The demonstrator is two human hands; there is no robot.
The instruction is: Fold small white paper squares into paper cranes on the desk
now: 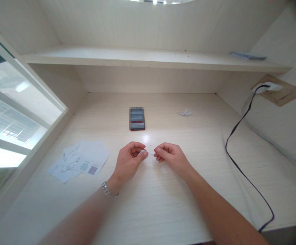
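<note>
Two hands: the left hand [127, 162] and the right hand [172, 158] hover side by side over the middle of the table [188, 190], bare forearms reaching in from the bottom of the view.

Left grip: closed, pinching one end of a white paper strip [148, 153].

Right grip: closed, its fingertips curled in on the other end of the same strip.

Held thing: the narrow strip spans the small gap between the hands, above the table and not touching it; any fold or marking on it is too small to tell.

Left wrist: a silver chain bracelet [107, 190] sits around it.

Table, ahead: a blurred dark rectangle [137, 118] lies straight ahead of the hands, and a small folded white paper figure [185, 113] sits further right, well apart from it.

Table, left: overlapping printed paper sheets [79, 161] lie just beside the left hand, near the window [15, 112].

Table, right: a black cable [236, 153] snakes across the surface, rising to a white plug [271, 87] in a wall socket plate [279, 90].

Above: a cream shelf [127, 56] spans the back wall, with a flat grey-blue item [248, 56] lying near its right end.
</note>
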